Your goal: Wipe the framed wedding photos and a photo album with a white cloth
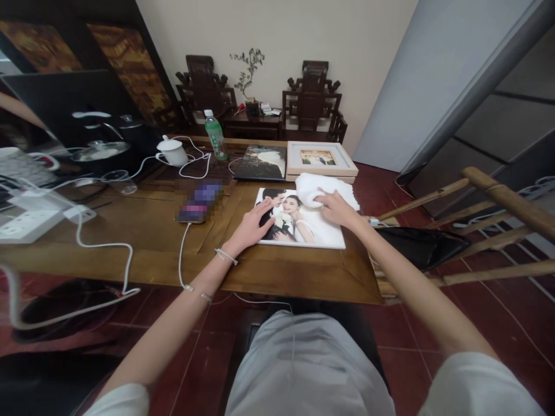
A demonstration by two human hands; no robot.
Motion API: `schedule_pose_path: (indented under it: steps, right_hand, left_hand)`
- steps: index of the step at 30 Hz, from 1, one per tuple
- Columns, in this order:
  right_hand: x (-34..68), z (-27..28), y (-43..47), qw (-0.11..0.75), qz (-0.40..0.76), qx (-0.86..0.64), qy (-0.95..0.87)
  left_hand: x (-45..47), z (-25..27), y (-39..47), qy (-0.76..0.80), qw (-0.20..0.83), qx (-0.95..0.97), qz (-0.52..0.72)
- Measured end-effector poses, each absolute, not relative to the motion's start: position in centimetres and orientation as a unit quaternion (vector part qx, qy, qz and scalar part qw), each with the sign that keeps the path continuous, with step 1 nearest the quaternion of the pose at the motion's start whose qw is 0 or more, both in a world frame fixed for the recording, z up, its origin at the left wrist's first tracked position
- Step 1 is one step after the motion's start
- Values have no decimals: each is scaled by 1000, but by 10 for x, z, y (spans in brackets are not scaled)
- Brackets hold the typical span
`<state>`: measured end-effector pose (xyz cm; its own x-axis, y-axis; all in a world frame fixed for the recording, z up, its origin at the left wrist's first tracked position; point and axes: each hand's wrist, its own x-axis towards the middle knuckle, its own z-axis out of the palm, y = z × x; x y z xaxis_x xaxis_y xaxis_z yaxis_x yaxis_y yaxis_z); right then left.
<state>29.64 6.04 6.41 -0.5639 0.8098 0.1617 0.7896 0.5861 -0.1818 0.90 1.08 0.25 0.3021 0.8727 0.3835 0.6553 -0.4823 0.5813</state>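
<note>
A photo panel [323,234] showing a couple lies flat on the wooden table, close to its right end. My left hand [255,224] rests on the panel's left part, fingers stretched out over the picture. On the panel's upper right, my right hand [336,207] grips a white cloth [332,186]. The cloth is bunched under the fingers and spreads over the panel's far right corner, hiding it. Just behind lie a dark photo album [254,163] and a framed picture [323,157] in a pale wooden frame.
A phone [195,208] on a white cable lies left of the panel. Farther left are a green-labelled bottle [215,136], a lidded white cup [173,151], a clear plastic cup [121,181] and a power strip [32,219]. A wooden chair [489,231] stands at the right.
</note>
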Motion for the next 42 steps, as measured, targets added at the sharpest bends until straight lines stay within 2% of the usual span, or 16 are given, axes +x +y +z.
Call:
schedule_pose_path:
  steps: [8, 11, 15, 23, 28, 34, 42]
  right_hand:
    - [308, 57, -66, 90, 87, -401, -907]
    - [309, 61, -86, 79, 104, -364, -922]
    - [306, 61, -58, 94, 98, -377, -916]
    - [299, 61, 61, 133, 57, -444, -884]
    - [295, 65, 83, 134, 52, -472, -870]
    - [298, 55, 16, 95, 38, -459, -882]
    - [309, 56, -85, 81, 85, -369, -922]
  left_hand:
    - [11, 2, 9, 475, 166, 788, 354]
    - [11, 4, 8, 478, 162, 790, 348]
    - [11, 6, 8, 484, 154, 793, 338]
    - [8, 6, 9, 481, 152, 795, 337]
    - [7, 6, 9, 482, 156, 794, 336]
    - [9, 5, 9, 482, 157, 790, 346]
    - [9, 3, 10, 482, 149, 791, 347]
